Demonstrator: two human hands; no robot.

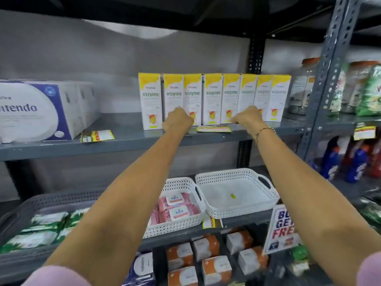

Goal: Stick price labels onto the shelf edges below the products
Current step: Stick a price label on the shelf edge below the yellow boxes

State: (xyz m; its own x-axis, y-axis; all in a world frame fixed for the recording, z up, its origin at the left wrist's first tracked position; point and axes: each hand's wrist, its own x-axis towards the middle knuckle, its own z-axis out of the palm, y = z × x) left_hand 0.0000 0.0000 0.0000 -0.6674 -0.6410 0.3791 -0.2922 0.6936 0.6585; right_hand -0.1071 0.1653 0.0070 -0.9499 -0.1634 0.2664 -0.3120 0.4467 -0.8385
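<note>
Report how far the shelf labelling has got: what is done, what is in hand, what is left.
Done: a yellow price label sits by the white Silendo boxes, another at the grey right-hand shelf edge, one below the white baskets.
In hand: left hand and right hand are either side of a yellow label lying before the yellow-white Vizyme cartons.
Left: fixing it to the edge.
</note>
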